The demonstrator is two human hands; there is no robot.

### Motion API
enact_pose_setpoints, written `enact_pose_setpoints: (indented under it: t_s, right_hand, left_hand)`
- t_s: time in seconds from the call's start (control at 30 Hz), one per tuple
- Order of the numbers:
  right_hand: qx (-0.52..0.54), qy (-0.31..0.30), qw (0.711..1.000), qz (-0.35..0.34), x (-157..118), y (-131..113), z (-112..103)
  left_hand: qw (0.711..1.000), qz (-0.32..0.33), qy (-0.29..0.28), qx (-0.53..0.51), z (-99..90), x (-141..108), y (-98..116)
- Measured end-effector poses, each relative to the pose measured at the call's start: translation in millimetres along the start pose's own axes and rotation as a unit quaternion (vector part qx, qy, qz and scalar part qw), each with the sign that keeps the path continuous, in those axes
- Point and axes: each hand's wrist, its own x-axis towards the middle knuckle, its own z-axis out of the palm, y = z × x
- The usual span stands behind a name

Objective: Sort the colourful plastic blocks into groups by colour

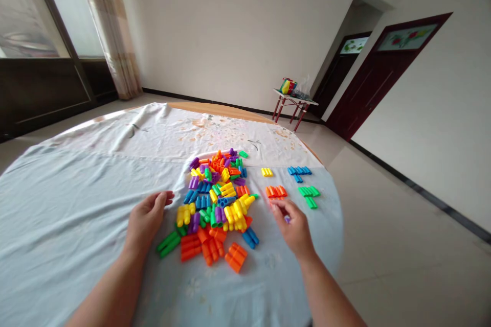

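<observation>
1. At far left, dark-framed glass panels [88,20] are cut off by the view's edge; beside them a patterned curtain [109,30] falls in folds
2. The pale blue cloth [76,204], soft and creased, meets a white flowered stretch farther back; its near edge runs out of view
3. The left hand [148,214] is just left of the heap, fingers half curled towards it; nothing shows in its grasp, though the palm is hidden
4. The heap of blocks [220,214] lies mid-cloth: glossy plastic, rounded tubes joined side by side, axes pointing every way, lower pieces buried
5. Near its front, a green block [169,243] slants from lower left to upper right; a blue block [250,237] slants from upper left to lower right
6. Right of the heap lie a yellow block [267,172] and an orange row [276,192], the row running side to side
7. The right hand [293,227] bends its fingertips together by the orange row; whether they grip or touch anything I cannot tell, and a purple piece [287,219] is mostly covered by the hand
8. A blue group [299,170] and a green group [309,192] are each a sideways row with a smaller piece below
9. Behind, a small table [282,94] bears bags, contents unclear; farther right is a dark red door [383,71]
</observation>
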Motion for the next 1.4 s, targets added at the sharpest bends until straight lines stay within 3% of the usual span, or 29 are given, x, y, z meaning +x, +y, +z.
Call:
enact_pose_setpoints:
  t_s: [0.1,0.2,0.5,0.73,0.97,1.3,1.4]
  right_hand:
    - [0.021,-0.037,0.998,-0.036,-15.1,-16.1,28.3]
    - [0.027,-0.044,0.997,-0.058,-26.2,-16.1,45.1]
    - [-0.002,-0.039,0.993,-0.107,-21.0,-21.9,50.6]
    - [0.004,-0.057,0.997,-0.049,-13.3,-30.2,68.1]
    - [0.049,-0.086,0.994,-0.04,-15.6,-15.0,57.0]
    - [0.032,-0.018,0.997,-0.066,-11.3,-10.7,45.5]
    - [0.028,-0.032,0.995,-0.085,-11.3,-13.0,44.8]
  left_hand:
    - [1.0,0.003,0.014,-0.013,-0.3,-2.4,2.0]
    - [1.0,0.005,0.024,-0.019,-0.6,-4.1,3.7]
    - [1.0,0.002,0.003,-0.018,2.5,-3.8,3.1]
    - [1.0,0.003,-0.005,-0.002,3.1,-2.1,-0.8]
    - [1.0,-0.001,-0.016,0.013,2.4,-0.3,-2.4]
    - [0.999,0.003,-0.018,0.035,2.4,1.2,-3.4]
    - [0.999,0.002,-0.022,0.038,1.1,1.3,-2.7]
